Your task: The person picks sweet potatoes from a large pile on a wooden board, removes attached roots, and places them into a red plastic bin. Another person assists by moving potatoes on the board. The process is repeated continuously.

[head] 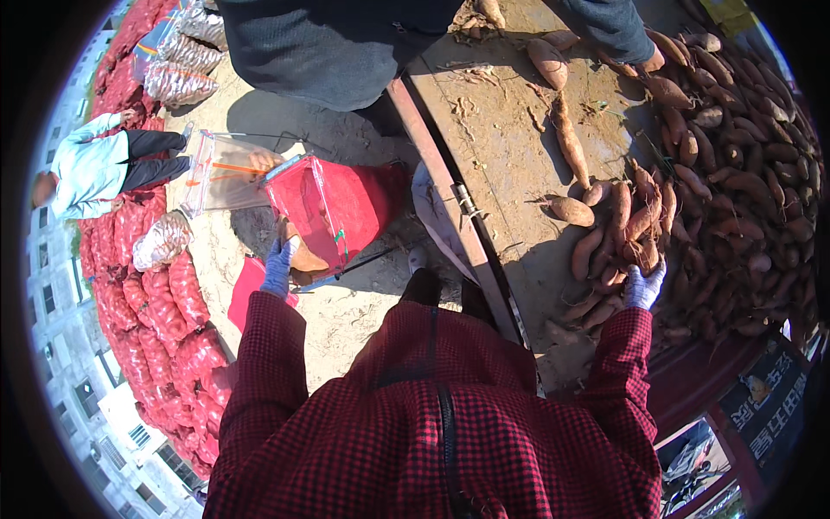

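Observation:
My left hand [280, 265], in a pale glove, is closed on a large sweet potato [306, 254] at the mouth of a red mesh bag [360, 201]. That bag hangs open on a metal frame, and a clear plastic bag [227, 172] is held open just behind it. My right hand [645, 287], gloved too, grips the lower end of a sweet potato [646, 254] at the near side of a big heap of sweet potatoes [733, 220]. Its fingertips are partly hidden by the roots. A few sweet potatoes [570, 146] lie apart from the heap on the truck bed.
A rusty metal edge [431, 156] of the truck bed runs between the bags and the heap. Across from me a co-worker's dark sleeve [606, 29] reaches to the heap. Filled red mesh bags [155, 311] are stacked at the left, where another person [97, 162] stands.

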{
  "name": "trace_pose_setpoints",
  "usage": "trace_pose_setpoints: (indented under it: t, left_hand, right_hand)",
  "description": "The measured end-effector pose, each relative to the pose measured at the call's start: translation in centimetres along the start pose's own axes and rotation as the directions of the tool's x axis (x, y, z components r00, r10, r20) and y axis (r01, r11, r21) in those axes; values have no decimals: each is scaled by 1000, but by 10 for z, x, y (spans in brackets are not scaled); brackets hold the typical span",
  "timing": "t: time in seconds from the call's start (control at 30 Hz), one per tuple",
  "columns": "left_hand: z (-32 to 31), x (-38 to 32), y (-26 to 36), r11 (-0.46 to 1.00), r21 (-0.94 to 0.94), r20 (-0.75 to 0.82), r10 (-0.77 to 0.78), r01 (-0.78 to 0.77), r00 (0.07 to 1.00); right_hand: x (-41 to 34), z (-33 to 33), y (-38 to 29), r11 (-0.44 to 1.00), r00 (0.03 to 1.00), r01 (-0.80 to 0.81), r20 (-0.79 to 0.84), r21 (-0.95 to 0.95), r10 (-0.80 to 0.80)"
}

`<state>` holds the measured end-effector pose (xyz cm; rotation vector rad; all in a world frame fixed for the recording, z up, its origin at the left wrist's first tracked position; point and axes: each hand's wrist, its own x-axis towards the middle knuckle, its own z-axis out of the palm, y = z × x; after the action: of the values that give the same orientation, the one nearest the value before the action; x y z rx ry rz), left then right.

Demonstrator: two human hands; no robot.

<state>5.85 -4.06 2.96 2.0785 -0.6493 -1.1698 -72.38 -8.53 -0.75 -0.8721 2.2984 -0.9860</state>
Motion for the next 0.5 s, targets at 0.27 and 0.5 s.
trace_pose_setpoints:
  t: [0.27,0.5]
  left_hand:
    - [-30,44,-14,788,607,-199,276,-103,940]
    - [49,-2,-106,911,374,115,139,-173,984]
  right_hand:
    - [-57,20,14,996,995,71,74,-50,-67]
    - [-78,24,-39,999,985,28,168,34,-33]
